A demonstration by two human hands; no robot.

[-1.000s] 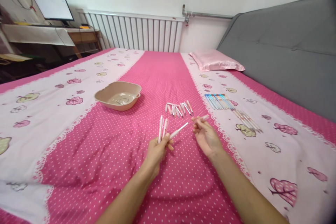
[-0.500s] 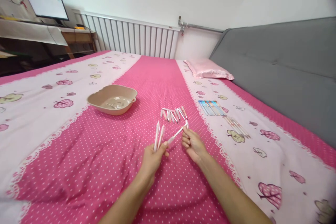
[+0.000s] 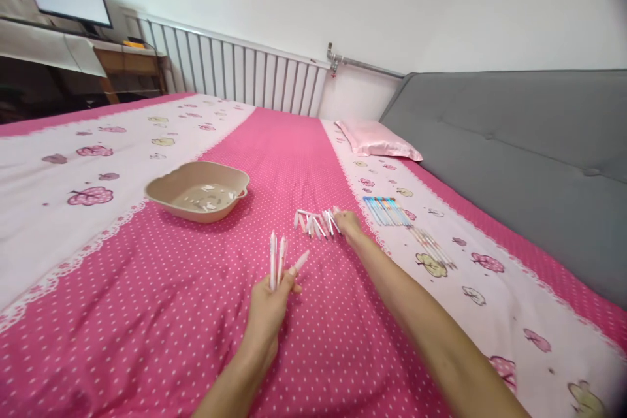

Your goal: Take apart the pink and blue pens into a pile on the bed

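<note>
Left hand [image 3: 267, 310]: grip narrow around two upright pink-and-white pens [image 3: 273, 261] and a shorter slanted pen piece [image 3: 302, 260]
Right hand [image 3: 349, 225]: at the right end of the loose pen parts [image 3: 313, 222], 1 o'clock from the left hand; cannot tell what its grip holds
Tan basin [image 3: 164, 194]: 11 o'clock, on the bedspread [image 3: 323, 346]; glossy patches inside, liquid or not unclear
2 o'clock: blue pens [image 3: 386, 211], then pale pens [image 3: 430, 245]
1 o'clock, farther: pink pillow [image 3: 377, 139]

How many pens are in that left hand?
3 showing: one pen leftmost, a second pen close beside it, and a third pen slanting right. The left hand may hide more.
</note>
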